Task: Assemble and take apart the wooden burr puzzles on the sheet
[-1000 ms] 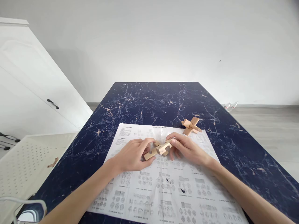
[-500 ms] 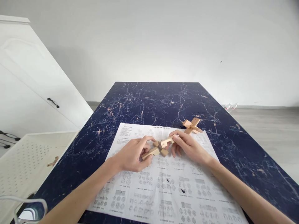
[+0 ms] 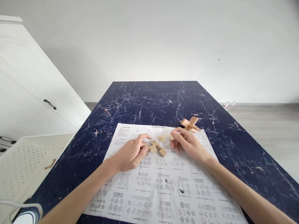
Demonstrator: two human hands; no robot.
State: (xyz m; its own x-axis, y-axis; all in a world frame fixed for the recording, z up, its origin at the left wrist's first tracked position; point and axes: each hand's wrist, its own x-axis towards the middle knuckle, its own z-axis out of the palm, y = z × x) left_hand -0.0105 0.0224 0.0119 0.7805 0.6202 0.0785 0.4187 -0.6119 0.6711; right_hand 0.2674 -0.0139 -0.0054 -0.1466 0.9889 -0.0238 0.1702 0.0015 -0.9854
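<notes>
My left hand (image 3: 130,154) is closed at the left end of a small cluster of interlocked wooden puzzle pieces (image 3: 163,151), its index finger lifted off and the other fingers partly hidden. Between the thumb and fingers of my right hand (image 3: 187,143) is a notched wooden puzzle piece (image 3: 161,138) with small dark marks on it. That piece is apart from the cluster, just above and to its right. Under both hands lies a printed instruction sheet (image 3: 142,189) covered with small diagrams.
Behind my right hand, another wooden puzzle assembly (image 3: 193,121) rests at the sheet's top edge. The dark blue marbled table (image 3: 149,102) reaches toward the wall. At left stand a white cabinet (image 3: 30,77) and a perforated white surface (image 3: 21,168) with a small wooden piece (image 3: 50,164) on it.
My right hand has moved the notched piece away from the cluster. The cluster has turned in my left hand, whose index finger has lifted. The view has shifted slightly.
</notes>
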